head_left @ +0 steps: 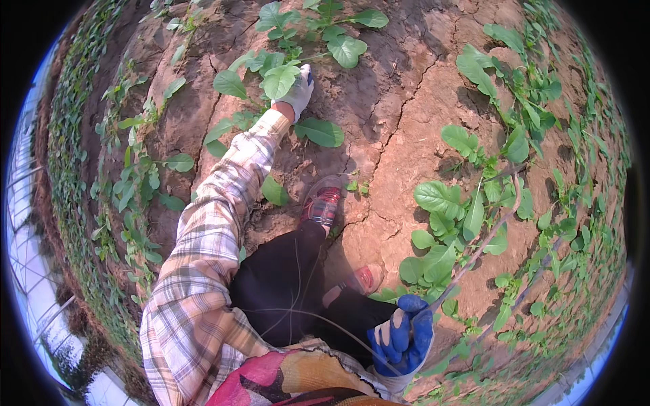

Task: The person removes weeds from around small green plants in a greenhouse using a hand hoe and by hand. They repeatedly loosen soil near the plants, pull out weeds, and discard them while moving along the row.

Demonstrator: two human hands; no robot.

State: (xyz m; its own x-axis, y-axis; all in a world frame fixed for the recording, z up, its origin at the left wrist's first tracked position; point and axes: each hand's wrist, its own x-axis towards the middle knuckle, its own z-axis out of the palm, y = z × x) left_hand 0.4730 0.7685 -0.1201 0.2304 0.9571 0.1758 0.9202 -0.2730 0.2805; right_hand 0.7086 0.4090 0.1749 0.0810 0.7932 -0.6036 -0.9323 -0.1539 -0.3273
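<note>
My left hand (pixel 298 96), in a white and blue work glove, reaches in among the leaves of a green leafy plant (pixel 280 80) at the upper middle. Leaves cover most of its fingers, so its hold cannot be seen. My right hand (pixel 403 337), in a blue-coated glove, is closed around the handle of a long thin hand tool near my knee at the lower right. The tool's curved shaft (pixel 477 252) runs up to the right, and its dark narrow head (pixel 505 173) lies over leaves of the right-hand row.
Dry, cracked soil (pixel 391 167) lies between the rows. Leafy plants (pixel 439 259) stand close at the right, and another row (pixel 134 188) runs along the left. My shoes (pixel 322 205) are on the soil between them. A small seedling (pixel 358 187) grows beside one shoe.
</note>
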